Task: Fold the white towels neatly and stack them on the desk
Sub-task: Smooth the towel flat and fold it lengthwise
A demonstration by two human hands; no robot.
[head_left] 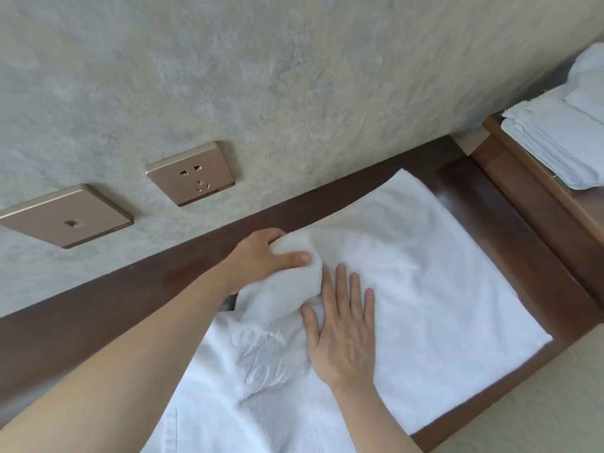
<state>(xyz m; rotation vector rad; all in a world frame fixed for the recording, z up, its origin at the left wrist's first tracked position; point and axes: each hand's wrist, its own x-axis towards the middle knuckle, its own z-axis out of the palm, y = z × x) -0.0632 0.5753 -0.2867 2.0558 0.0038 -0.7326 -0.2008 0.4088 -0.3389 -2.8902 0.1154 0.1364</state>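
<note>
While white towel [408, 289] lies spread on dark wooden desk [98, 308], left hand [264, 256] grips bunched fold at far edge, fingers curled round cloth; right hand [343, 335] presses flat, fingers straight, spread. Folded towel stack [555, 142] far right.

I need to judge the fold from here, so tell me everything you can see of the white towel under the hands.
The white towel is thick terry cloth with an embossed pattern near its front. It lies spread on the dark wooden desk, mostly flat on the right, bunched and lifted on the left. The left hand grips the raised fold, fingers curled round it. The right hand presses flat on it beside the fold.
</note>
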